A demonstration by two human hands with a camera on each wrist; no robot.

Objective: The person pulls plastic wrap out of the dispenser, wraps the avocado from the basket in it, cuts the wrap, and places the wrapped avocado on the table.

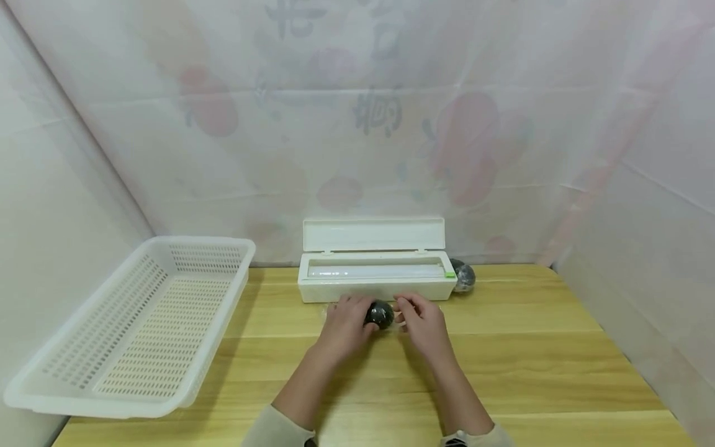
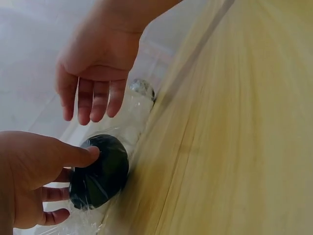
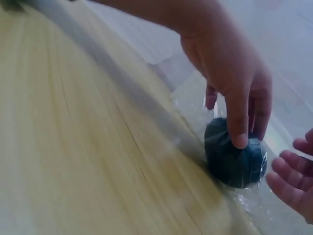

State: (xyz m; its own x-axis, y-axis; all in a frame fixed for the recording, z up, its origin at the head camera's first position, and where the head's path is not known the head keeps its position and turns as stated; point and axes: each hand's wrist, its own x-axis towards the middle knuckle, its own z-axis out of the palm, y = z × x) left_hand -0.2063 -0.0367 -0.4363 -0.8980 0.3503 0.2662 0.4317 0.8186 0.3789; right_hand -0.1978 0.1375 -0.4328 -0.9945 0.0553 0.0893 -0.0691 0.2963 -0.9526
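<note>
A dark green round thing (image 1: 381, 315), smooth and shiny, rests on clear plastic film (image 3: 190, 100) in front of the white box. Some of the film clings to its surface. My left hand (image 1: 345, 326) holds it from the left, the thumb on top and the fingers along its far side. Just to its right is my right hand (image 1: 427, 326), apart from it, with fingers loosely bent and nothing visible between them. Behind both hands stands a long white cling film box (image 1: 377, 293), its lid (image 1: 374, 236) raised and a film roll (image 1: 374, 272) inside.
At the left lies a large white slotted plastic basket (image 1: 248, 264). A film-wrapped round thing (image 1: 465, 278) sits by the box's right end, with another dark one partly hidden behind it. A printed cloth (image 1: 346, 136) hangs behind the wooden table (image 1: 530, 347).
</note>
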